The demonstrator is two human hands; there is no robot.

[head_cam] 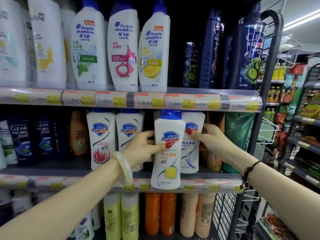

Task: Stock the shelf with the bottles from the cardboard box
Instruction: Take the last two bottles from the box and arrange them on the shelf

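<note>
Two hands [143, 149] grip Safeguard bottles [167, 149] (lemon label, blue cap) at shelf [216, 185].

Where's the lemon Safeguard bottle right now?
Head view, centre: the lemon Safeguard bottle is held in the left hand before the middle shelf edge, overlapping the white Safeguard bottle that the right hand touches.

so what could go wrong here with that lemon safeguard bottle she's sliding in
1. The lemon Safeguard bottle is out past the shelf edge, held only by the left hand; a slip could drop it.
2. The gap is tight: pushing in may knock the Safeguard bottle to its right, which the right hand touches.
3. The bangle could catch the price strip.
</note>
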